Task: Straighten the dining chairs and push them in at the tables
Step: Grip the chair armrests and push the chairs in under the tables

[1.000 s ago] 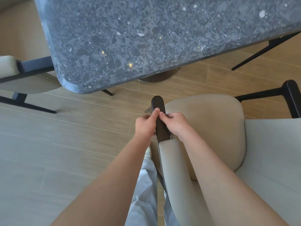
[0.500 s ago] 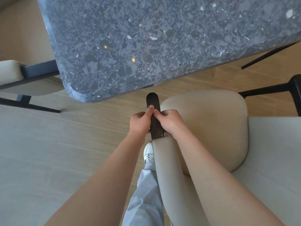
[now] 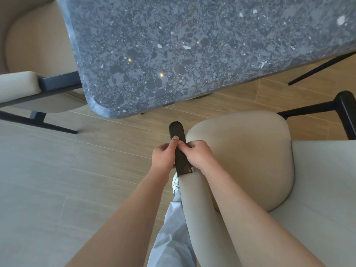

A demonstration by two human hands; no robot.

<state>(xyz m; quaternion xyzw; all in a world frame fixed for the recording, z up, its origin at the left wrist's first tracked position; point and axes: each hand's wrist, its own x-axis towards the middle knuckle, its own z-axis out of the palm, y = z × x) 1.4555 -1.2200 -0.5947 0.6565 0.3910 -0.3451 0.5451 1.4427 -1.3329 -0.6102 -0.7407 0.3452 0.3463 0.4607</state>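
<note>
A beige upholstered dining chair stands just short of the dark speckled stone table, its seat front a little short of the table's near edge. The chair's left armrest ends in a black wooden tip. My left hand and my right hand are both closed on that black tip, one on each side. The chair's right black armrest shows at the right edge.
A second beige chair with a dark frame is tucked at the table's left side. The floor is wood-look plank. My leg in light trousers and a white shoe stands left of the held armrest. A thin black chair leg slants at upper right.
The chair and my hands have come closer to the table; the table's near corner now lies nearer the armrest tip. My grip on the armrest is unchanged.
</note>
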